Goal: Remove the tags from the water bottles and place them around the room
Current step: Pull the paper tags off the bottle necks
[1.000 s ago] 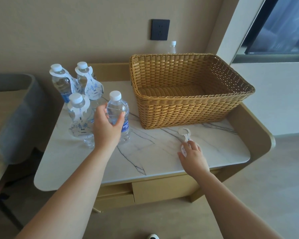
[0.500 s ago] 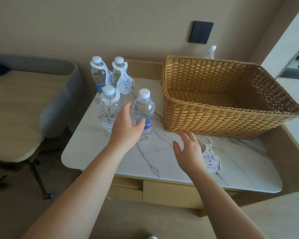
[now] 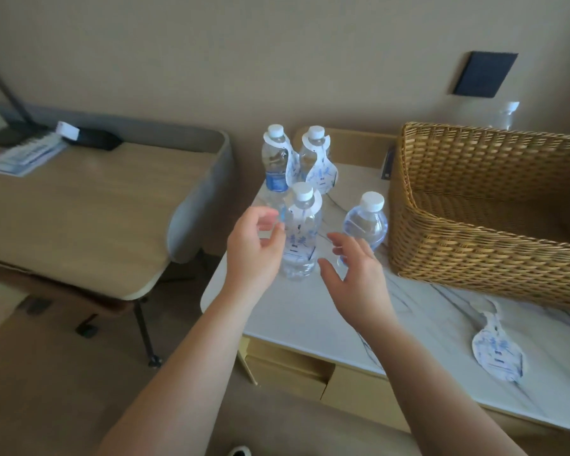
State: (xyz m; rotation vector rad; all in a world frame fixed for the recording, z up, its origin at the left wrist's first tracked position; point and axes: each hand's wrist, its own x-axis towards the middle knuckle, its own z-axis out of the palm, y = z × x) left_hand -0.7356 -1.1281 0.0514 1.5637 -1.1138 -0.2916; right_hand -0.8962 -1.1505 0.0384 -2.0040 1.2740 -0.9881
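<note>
Head view: both hands, left [image 3: 254, 255] and right [image 3: 356, 278], are hovering with grips apart, flanking the tagged bottle [image 3: 300, 235] between them.

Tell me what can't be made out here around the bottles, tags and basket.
- Bottle behind the basket: head view, only its top shows above the basket rim.
- Print on the removed tag: blurred.
- Basket's right end: cut off by the frame edge.
</note>
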